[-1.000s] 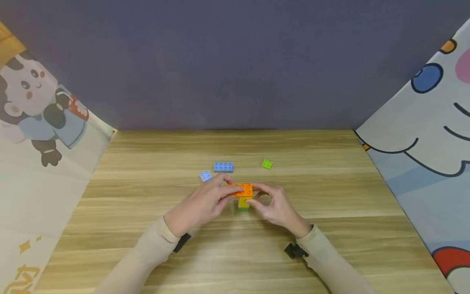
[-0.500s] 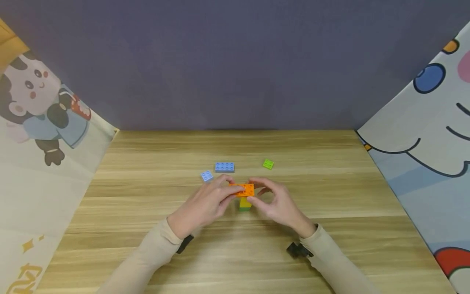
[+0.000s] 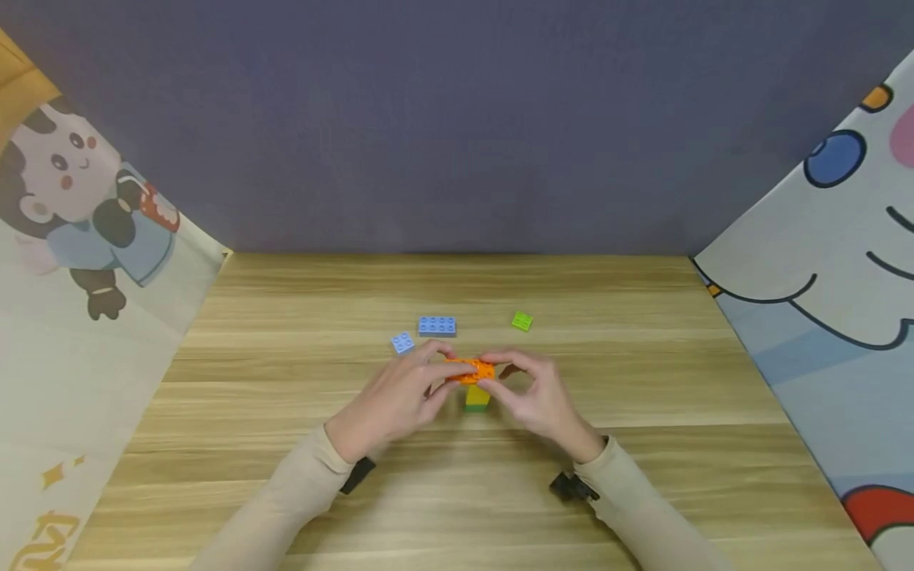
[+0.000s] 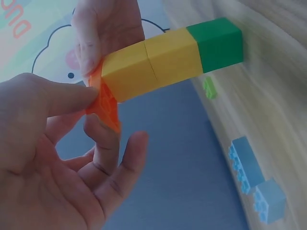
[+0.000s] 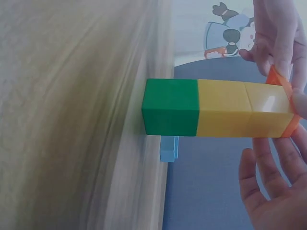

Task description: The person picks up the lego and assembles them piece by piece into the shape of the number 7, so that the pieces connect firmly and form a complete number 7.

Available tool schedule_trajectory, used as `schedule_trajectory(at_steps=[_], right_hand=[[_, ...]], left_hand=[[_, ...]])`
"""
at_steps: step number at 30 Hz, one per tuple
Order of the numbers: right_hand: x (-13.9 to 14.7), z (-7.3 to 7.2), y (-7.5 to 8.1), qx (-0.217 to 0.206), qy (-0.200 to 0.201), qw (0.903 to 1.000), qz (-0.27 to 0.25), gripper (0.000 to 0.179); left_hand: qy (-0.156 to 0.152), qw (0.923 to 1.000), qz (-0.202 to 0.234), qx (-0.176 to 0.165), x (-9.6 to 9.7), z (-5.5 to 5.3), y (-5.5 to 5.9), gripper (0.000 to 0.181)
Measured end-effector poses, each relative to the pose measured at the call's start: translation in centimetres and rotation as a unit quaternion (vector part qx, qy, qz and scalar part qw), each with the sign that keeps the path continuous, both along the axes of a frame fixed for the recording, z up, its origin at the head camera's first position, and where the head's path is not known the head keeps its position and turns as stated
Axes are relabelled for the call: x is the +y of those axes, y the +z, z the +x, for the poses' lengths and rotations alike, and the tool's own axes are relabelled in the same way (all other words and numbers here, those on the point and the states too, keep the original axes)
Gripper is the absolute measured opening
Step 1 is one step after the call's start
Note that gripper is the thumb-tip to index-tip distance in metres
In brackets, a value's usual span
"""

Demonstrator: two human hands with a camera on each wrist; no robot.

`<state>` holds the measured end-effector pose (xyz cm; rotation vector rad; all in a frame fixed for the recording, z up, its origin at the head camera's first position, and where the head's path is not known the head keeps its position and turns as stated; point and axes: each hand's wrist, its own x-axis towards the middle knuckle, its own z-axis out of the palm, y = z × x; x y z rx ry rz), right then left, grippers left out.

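Observation:
A tower stands upright on the wooden table, made of a green block (image 5: 170,108) at the base and two yellow blocks (image 5: 223,101) above. At its top is a flat orange brick (image 3: 474,370) with studs, jutting out past the tower on the left in the head view. My left hand (image 3: 396,396) pinches the left part of this brick, one finger lying over its studs. At the other end, my right hand (image 3: 535,396) grips it between thumb and index finger. The fingers partly cover the orange brick (image 4: 108,108) in the wrist views.
Behind the hands lie a long blue brick (image 3: 437,326), a small light blue brick (image 3: 403,342) and a small lime green brick (image 3: 522,320). A dark grey panel (image 3: 457,127) borders the table's far edge, with printed walls on both sides.
The orange brick has turned slightly over the tower, and the right thumb and index finger have come in closer on its end. The loose bricks stay in place.

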<state>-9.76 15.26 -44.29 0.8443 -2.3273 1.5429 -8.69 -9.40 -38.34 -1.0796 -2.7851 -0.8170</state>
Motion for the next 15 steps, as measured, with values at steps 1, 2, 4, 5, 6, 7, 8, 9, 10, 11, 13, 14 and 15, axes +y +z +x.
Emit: schedule_trajectory(at_steps=[1, 2, 4, 5, 6, 7, 8, 9, 10, 11, 13, 14, 15], right_hand=[[-0.1, 0.0, -0.1, 0.003, -0.001, 1.0, -0.003, 0.03], [-0.1, 0.0, -0.1, 0.004, -0.003, 1.0, -0.005, 0.031], [-0.2, 0.0, -0.3, 0.006, -0.004, 0.9999, -0.008, 0.031], [-0.2, 0.0, -0.3, 0.006, -0.005, 0.9999, -0.008, 0.031], [-0.2, 0.0, -0.3, 0.005, -0.006, 0.9999, -0.007, 0.031], [-0.2, 0.0, -0.3, 0.005, -0.006, 1.0, -0.006, 0.031], [-0.2, 0.0, -0.4, 0.005, -0.006, 1.0, -0.006, 0.031], [-0.2, 0.1, -0.4, 0.005, -0.006, 1.0, -0.004, 0.031], [-0.1, 0.1, -0.4, 0.006, -0.006, 1.0, -0.003, 0.031], [-0.1, 0.1, -0.3, 0.008, -0.006, 0.9999, -0.001, 0.032], [-0.1, 0.1, -0.4, 0.013, -0.006, 0.9999, 0.001, 0.032], [0.0, 0.1, -0.4, 0.015, -0.006, 0.9999, 0.002, 0.032], [0.0, 0.1, -0.4, 0.018, -0.007, 0.9998, 0.004, 0.032]], left_hand=[[0.002, 1.0, -0.001, -0.003, -0.1, -0.1, -0.1, 0.032], [0.004, 1.0, 0.0, -0.006, -0.1, -0.1, -0.2, 0.032], [0.005, 0.9999, 0.003, -0.01, -0.2, -0.2, -0.4, 0.032], [0.006, 0.9999, 0.006, -0.01, -0.2, -0.2, -0.5, 0.032], [0.006, 0.9999, 0.01, -0.009, -0.2, -0.3, -0.6, 0.032], [0.006, 0.9998, 0.016, -0.008, -0.3, -0.3, -0.8, 0.031], [0.006, 0.9997, 0.025, -0.007, -0.3, -0.3, -1.0, 0.031], [0.006, 0.9994, 0.034, -0.005, -0.3, -0.3, -1.2, 0.031], [0.006, 0.9989, 0.047, -0.005, -0.4, -0.4, -1.3, 0.03], [0.006, 0.9981, 0.06, -0.004, -0.4, -0.4, -1.5, 0.03], [0.005, 0.9965, 0.084, -0.002, -0.4, -0.5, -1.7, 0.03], [0.004, 0.9957, 0.092, 0.0, -0.4, -0.5, -1.8, 0.03], [0.004, 0.9952, 0.098, 0.002, -0.3, -0.6, -1.8, 0.03]])
